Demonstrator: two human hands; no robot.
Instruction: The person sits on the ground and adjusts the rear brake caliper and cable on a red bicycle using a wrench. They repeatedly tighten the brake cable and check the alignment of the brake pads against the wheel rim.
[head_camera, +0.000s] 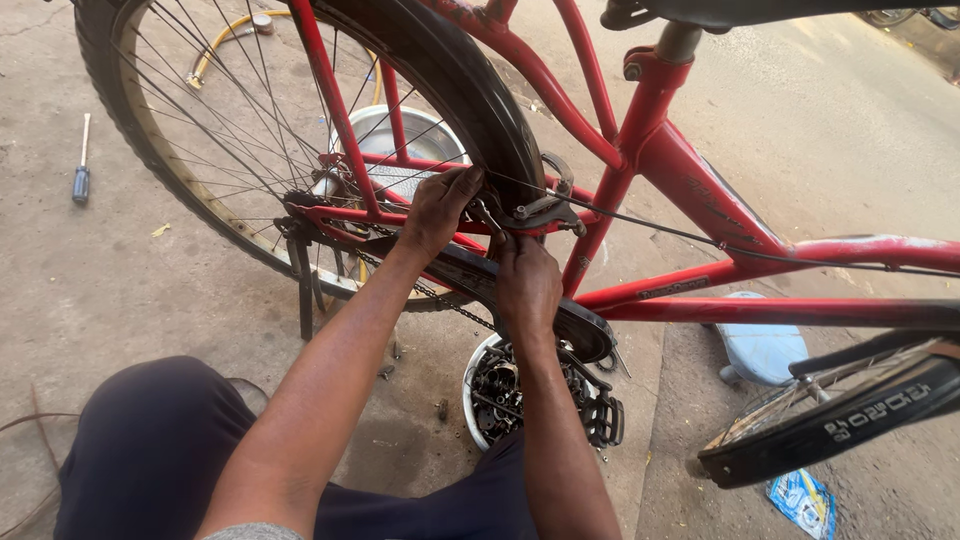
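We are working both hands at the rear brake caliper (545, 205) of the red bicycle (690, 170) — it is sitting just right of our fingers, behind the black mudguard (470, 80). Our left hand (438, 212) is curling around the stay, while our right hand (527, 283) is pinching upward at a small tool (487, 215) — the nearer one.

Both hands, left hand (440, 212) and right hand (527, 283), at red bicycle's rear brake (540, 208).

Bare forearms, dark navy trousers (160, 450), grey shirt hem (255, 531).
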